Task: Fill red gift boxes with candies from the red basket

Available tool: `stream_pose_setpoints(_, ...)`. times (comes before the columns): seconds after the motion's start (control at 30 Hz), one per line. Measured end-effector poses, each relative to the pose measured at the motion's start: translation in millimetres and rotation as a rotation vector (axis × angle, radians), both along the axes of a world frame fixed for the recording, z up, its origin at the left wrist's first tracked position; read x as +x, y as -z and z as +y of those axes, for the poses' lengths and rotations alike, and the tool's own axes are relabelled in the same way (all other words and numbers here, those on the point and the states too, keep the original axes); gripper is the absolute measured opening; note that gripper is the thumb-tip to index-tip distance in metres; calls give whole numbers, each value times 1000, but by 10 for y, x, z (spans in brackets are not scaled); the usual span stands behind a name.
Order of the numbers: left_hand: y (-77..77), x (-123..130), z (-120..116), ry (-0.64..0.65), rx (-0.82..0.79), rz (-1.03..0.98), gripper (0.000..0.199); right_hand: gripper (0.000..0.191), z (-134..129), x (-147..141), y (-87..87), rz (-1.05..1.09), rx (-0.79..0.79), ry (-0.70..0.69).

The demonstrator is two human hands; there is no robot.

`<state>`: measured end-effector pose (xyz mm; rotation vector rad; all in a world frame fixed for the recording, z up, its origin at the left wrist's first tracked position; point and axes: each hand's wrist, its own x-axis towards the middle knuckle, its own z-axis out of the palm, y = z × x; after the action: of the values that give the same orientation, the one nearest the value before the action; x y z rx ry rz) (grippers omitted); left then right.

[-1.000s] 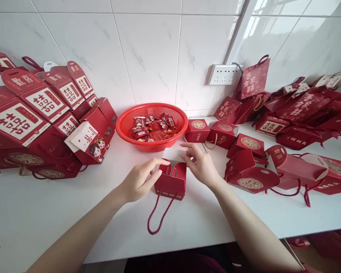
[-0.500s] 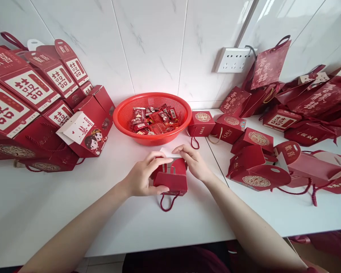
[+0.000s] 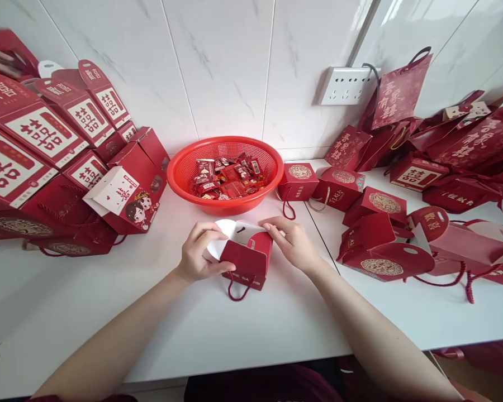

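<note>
Open gift box [image 3: 243, 263] in front of the strainer basket [image 3: 176, 184]

Left of the basket — stacked double-happiness boxes [image 3: 42, 134], then a cartoon-couple carton [image 3: 123, 192]. In front, the left hand [image 3: 199, 251] pinches the gift box's white-lined flap [image 3: 224, 226]; the right hand [image 3: 292, 241] grips the box's right rear edge. Right of the basket — medallion-printed boxes [image 3: 299, 183], red gift bags [image 3: 402, 92] behind them.

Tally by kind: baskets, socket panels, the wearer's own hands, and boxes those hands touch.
Basket: 1
Socket panel: 1
Own hands, left hand and right hand: 2
Touched box: 1
Total: 5
</note>
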<state>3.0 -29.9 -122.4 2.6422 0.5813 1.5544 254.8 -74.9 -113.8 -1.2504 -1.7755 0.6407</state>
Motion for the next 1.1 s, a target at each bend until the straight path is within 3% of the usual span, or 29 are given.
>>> stream_pose_setpoints(0.1,25,-71,75,13,38,132,53,31,-17,8,-28,2,78,-97)
stream_pose_setpoints(0.3,-52,-107,80,-23,-46,435,67,33,-64,44,-122,72,-62,-341)
stream_pose_setpoints(0.37,-79,-106,77,-13,-99,455,62,26,-54,68,-106,188,-107,-393)
stream_pose_setpoints(0.47,-84,-106,73,108,-218,396,43,19,-11,99,-40,493,-196,-442)
stream_pose_setpoints(0.57,-58,-95,59,224,-380,314,33,43,28,140,-15,625,-180,-476)
stream_pose_setpoints(0.8,-29,-45,45,341,-521,255,55,27,-42,354,-212,379,-275,-579)
stream_pose_setpoints(0.97,-27,-35,47,334,-501,238,54,22,-66,395,-222,191,-87,-590)
stream_pose_setpoints(1.1,-13,-39,40,218,-516,166,33,19,-48,346,-133,88,34,-471)
